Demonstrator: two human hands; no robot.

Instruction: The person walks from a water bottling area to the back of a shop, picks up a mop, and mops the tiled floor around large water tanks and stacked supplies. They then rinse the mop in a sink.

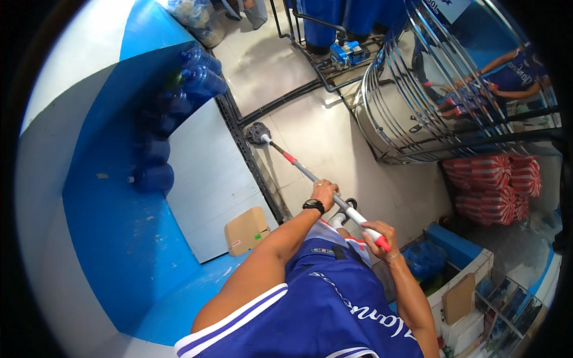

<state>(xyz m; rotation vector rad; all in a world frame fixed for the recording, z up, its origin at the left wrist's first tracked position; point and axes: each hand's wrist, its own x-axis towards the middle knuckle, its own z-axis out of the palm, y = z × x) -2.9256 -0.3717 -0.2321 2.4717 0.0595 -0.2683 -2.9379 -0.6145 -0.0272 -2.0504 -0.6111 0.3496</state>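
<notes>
A mop (306, 171) with a long grey, red and white handle slants across the tiled floor. My left hand (326, 194), with a black watch on its wrist, wraps round the grey middle of the handle. Closer to my body, my right hand (380, 237) grips the white upper end beside its red tip. The dark grey mop head (258, 133) lies on the floor, against the black frame edge at the left. Part of my shoe shows beneath the handle.
Blue water jugs (154, 178) line the left wall beside a pale board (206, 179) and a cardboard piece (246, 230). Black pipes (280, 102) cross the floor ahead. A shiny steel tank (388, 113) stands right, above red-striped bundles (489, 179). A blue pump (348, 55) sits far ahead.
</notes>
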